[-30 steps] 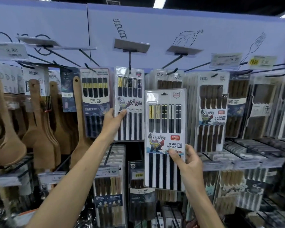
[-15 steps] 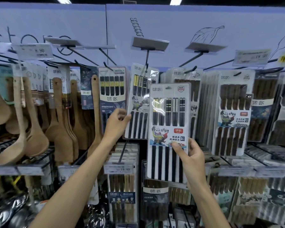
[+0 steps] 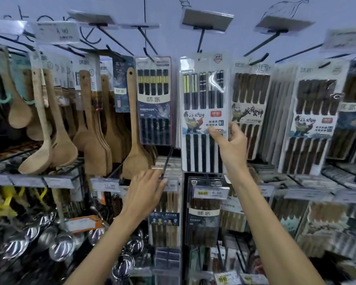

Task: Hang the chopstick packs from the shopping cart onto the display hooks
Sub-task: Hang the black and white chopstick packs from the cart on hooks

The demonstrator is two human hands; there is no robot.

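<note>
A clear blister pack of black chopsticks (image 3: pixel 203 112) with a cartoon label hangs upright under the centre display hook (image 3: pixel 200 41), in front of the packs behind it. My right hand (image 3: pixel 228 145) pinches its lower right edge at the label. My left hand (image 3: pixel 144 192) is lower and to the left, fingers apart, holding nothing, in front of a lower price tag. The shopping cart is out of view.
A dark blue chopstick pack (image 3: pixel 154 99) hangs just left, brown chopstick packs (image 3: pixel 249 103) just right. Wooden spatulas (image 3: pixel 95 124) hang further left, metal ladles (image 3: pixel 56 241) below them. More packs (image 3: pixel 206 212) fill the lower row. Bare hooks jut out overhead.
My right hand has lifted the pack up and against the centre hook's row. My left hand has let go of the hanging pack and dropped down and away.
</note>
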